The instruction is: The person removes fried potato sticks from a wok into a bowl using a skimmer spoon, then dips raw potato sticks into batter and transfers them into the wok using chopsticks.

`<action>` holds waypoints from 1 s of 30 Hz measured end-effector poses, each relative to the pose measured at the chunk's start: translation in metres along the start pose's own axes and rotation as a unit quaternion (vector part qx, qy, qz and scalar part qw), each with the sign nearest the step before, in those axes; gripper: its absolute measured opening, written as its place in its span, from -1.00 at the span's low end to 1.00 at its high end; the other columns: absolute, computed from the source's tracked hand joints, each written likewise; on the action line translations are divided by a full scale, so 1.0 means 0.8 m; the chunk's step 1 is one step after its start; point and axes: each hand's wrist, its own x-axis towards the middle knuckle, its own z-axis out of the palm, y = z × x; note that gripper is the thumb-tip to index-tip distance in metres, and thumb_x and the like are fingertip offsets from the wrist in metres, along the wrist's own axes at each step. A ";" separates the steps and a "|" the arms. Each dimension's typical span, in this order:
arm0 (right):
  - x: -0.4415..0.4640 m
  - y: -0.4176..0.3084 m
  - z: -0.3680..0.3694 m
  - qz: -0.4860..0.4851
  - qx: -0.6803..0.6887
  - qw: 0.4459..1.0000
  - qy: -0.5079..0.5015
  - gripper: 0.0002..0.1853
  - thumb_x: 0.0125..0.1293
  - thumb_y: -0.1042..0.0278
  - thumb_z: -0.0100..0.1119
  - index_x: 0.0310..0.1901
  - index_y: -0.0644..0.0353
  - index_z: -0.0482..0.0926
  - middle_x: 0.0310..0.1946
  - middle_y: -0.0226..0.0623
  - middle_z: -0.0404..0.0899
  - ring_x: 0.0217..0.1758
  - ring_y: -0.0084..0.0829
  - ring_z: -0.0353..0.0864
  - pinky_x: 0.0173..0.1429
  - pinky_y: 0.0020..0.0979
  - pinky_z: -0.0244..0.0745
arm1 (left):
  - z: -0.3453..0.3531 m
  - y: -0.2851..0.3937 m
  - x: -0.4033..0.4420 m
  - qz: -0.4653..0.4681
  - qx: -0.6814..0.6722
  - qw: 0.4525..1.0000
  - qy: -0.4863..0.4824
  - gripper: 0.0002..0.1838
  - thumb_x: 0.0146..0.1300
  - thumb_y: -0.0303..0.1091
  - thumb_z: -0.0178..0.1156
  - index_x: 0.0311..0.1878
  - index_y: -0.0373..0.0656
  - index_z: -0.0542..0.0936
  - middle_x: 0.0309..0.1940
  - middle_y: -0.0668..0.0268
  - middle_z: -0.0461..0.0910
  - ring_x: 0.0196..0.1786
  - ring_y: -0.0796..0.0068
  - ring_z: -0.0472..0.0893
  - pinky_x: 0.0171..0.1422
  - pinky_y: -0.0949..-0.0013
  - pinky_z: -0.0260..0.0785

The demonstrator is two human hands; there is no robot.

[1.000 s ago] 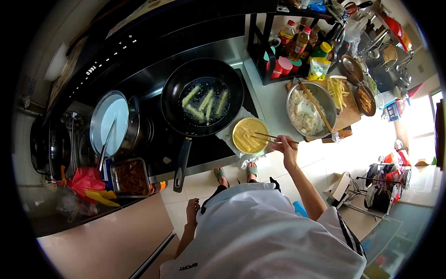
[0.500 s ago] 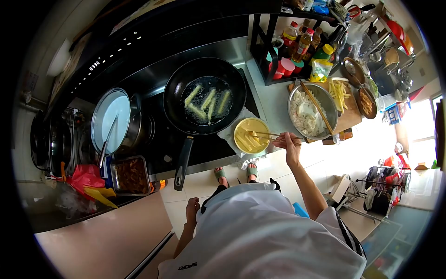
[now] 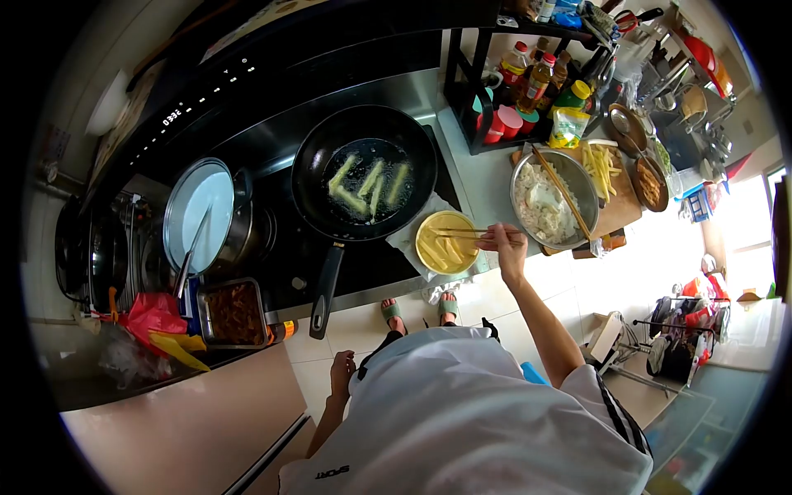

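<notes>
My right hand [image 3: 508,247] is closed on a pair of chopsticks [image 3: 462,234], whose tips are over a bowl of yellow batter [image 3: 446,252] with strips lying in it. Left of the bowl, a black frying pan [image 3: 330,144] on the stove holds several battered strips [image 3: 373,180] in bubbling oil. My left hand [image 3: 342,368] hangs beside my body, away from the counter, its fingers loosely curled and partly hidden. A metal bowl of white food [image 3: 544,206] with chopsticks across it stands to the right, beside pale cut strips [image 3: 602,169] on a board.
At the left stand a pot with a ladle [image 3: 198,214] and a metal tray of brown food [image 3: 232,313]. The pan's handle [image 3: 327,289] juts over the counter's front edge. Bottles [image 3: 538,81] fill a black rack at the back right.
My right hand has shifted slightly up and left. The chopsticks now lie more level across the batter bowl. The pan and its strips look unchanged.
</notes>
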 end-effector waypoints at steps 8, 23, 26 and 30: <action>-0.015 -0.035 -0.026 0.034 0.061 0.996 0.057 -0.66 0.41 0.24 0.00 -0.25 0.46 0.50 -0.42 -0.03 0.60 -0.44 -0.24 0.68 -0.31 -0.37 0.67 | 0.000 0.011 -0.002 -0.020 0.020 1.000 -0.001 -0.77 0.20 -0.59 0.05 -0.08 -0.17 0.48 -0.25 0.18 0.52 -0.32 0.35 0.57 -0.31 0.36 0.47; -0.051 -0.014 -0.060 0.151 0.131 0.971 0.131 -0.70 0.43 0.29 -0.12 -0.19 0.44 0.42 -0.31 0.07 0.59 -0.29 -0.13 0.68 -0.18 -0.28 0.67 | 0.002 0.001 0.010 -0.048 0.013 0.999 -0.021 -0.77 0.20 -0.56 0.04 -0.06 -0.19 0.47 -0.21 0.14 0.52 -0.24 0.29 0.59 -0.26 0.34 0.50; -0.045 -0.046 -0.056 0.147 0.164 0.970 0.098 -0.72 0.43 0.26 -0.09 -0.20 0.35 0.46 -0.31 -0.02 0.61 -0.26 -0.19 0.68 -0.12 -0.27 0.65 | 0.006 -0.016 0.010 -0.055 0.014 0.998 -0.026 -0.77 0.20 -0.56 0.03 -0.06 -0.19 0.48 -0.20 0.14 0.52 -0.24 0.28 0.60 -0.25 0.34 0.51; -0.013 -0.098 0.016 0.098 0.172 0.978 0.059 -0.70 0.44 0.31 -0.12 -0.19 0.45 0.43 -0.31 0.04 0.60 -0.30 -0.16 0.69 -0.16 -0.28 0.66 | 0.008 -0.023 0.011 -0.067 0.000 0.997 -0.028 -0.79 0.22 -0.54 0.03 -0.07 -0.19 0.48 -0.20 0.14 0.52 -0.24 0.25 0.60 -0.24 0.33 0.51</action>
